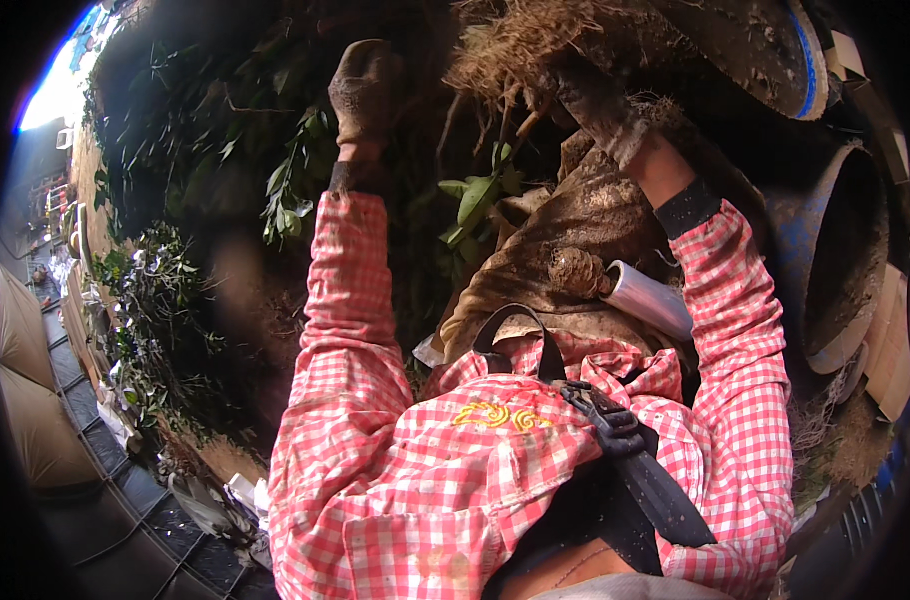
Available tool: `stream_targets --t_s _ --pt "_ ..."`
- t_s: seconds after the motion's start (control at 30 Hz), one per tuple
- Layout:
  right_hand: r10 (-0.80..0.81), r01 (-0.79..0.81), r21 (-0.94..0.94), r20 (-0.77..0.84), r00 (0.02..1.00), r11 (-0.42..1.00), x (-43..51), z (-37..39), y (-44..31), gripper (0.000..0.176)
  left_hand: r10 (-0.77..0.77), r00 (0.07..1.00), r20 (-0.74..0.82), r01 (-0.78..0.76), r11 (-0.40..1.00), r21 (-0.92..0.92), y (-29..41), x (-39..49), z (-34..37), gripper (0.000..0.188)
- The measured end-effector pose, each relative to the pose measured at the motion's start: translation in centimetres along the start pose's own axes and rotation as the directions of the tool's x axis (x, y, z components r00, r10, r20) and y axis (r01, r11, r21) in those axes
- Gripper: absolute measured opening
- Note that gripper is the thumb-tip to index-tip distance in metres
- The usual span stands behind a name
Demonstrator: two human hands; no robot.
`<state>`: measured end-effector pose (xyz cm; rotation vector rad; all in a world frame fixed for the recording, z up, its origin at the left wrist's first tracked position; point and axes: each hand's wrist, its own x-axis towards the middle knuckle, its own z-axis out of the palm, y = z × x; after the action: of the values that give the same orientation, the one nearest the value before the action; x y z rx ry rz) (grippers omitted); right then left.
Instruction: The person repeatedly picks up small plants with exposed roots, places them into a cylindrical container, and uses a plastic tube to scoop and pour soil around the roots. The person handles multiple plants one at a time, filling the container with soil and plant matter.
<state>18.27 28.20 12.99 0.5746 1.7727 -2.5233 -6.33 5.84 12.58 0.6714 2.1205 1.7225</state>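
Note:
My left hand [361,86], in a soiled glove, is raised at the upper middle beside dark foliage; its fingers look curled, and whether it grips anything is unclear. My right hand [593,112], in a mud-caked glove, is at the clump of brown fibrous roots [526,49]; shadow hides its fingertips. Below the roots hang green leaves [477,199]. A muddy brown cloth [567,217] covers my lap. On it lie a roll of clear plastic film [650,300] and, at its end, a round muddy lump [575,271].
Piled leafy plants [177,135] fill the left side. Two muddy, blue-marked drums or tubs stand at the right, one at the upper right [770,60], another below [837,255]. Cardboard [890,337] lies beyond them. Black sheeting [136,427] covers ground at the lower left.

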Motion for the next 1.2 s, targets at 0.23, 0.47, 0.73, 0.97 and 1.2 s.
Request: stream_targets --t_s 0.23,0.47,0.73,0.97,1.2 --pt "-0.016 0.016 0.003 -0.028 0.999 1.0 -0.4 -0.1 -0.3 0.047 -0.401 0.735 0.547 0.484 0.875 -0.008 -5.2 -4.6 4.5 0.048" --pt "-0.032 0.033 0.01 -0.075 0.997 0.999 -1.9 0.1 -0.1 0.046 -0.221 0.974 0.056 0.225 0.971 -0.082 -12.5 -4.9 2.5 0.022" --pt "-0.052 0.051 -0.013 -0.039 0.998 0.999 0.5 1.1 -0.4 0.045 0.269 0.945 0.185 -0.325 0.721 0.612 -12.5 2.5 -14.9 0.02" --pt "-0.061 0.059 -0.054 -0.022 0.998 0.997 2.5 2.0 -1.2 0.044 -0.244 0.959 0.146 0.283 0.874 -0.396 -8.9 2.3 -2.9 0.024" --pt "-0.057 0.054 -0.078 -0.035 0.998 0.996 0.0 1.1 -1.3 0.043 -0.313 0.895 0.317 0.404 0.871 -0.28 -11.8 6.4 3.8 0.027"
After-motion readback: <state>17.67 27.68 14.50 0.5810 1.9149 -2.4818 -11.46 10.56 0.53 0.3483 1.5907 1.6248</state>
